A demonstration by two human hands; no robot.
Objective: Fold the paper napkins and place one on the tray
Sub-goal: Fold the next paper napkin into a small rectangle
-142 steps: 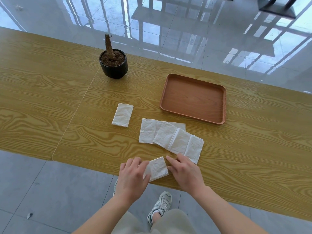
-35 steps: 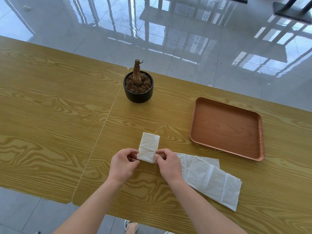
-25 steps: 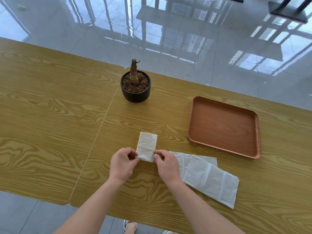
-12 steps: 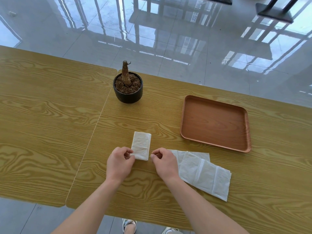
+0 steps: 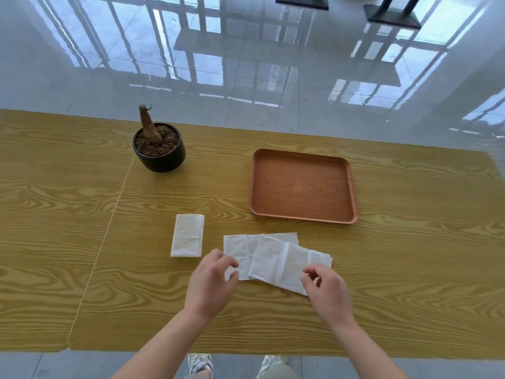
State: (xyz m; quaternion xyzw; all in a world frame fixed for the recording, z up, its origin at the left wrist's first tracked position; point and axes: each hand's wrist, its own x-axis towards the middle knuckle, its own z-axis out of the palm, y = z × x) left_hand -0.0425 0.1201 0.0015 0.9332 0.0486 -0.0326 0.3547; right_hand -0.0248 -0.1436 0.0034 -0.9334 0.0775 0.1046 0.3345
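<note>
A small stack of folded white napkins (image 5: 188, 235) lies on the wooden table, left of centre. To its right, unfolded white napkins (image 5: 276, 258) overlap in a loose pile. My left hand (image 5: 211, 280) hovers over the pile's left edge with fingers curled and apart. My right hand (image 5: 326, 291) touches the pile's near right corner, thumb and fingers pinching there; whether paper is gripped is unclear. The brown wooden tray (image 5: 303, 186) sits beyond the pile with nothing on it.
A black pot with a bare plant stump (image 5: 159, 147) stands at the back left. A seam (image 5: 109, 228) between two tabletops runs left of the folded stack. The near table edge is close to my body; glossy tiled floor lies beyond the table.
Both hands have let go of the folded napkins and moved right to the unfolded pile. Earlier a second folded napkin was carried from the near edge onto the first folded one.
</note>
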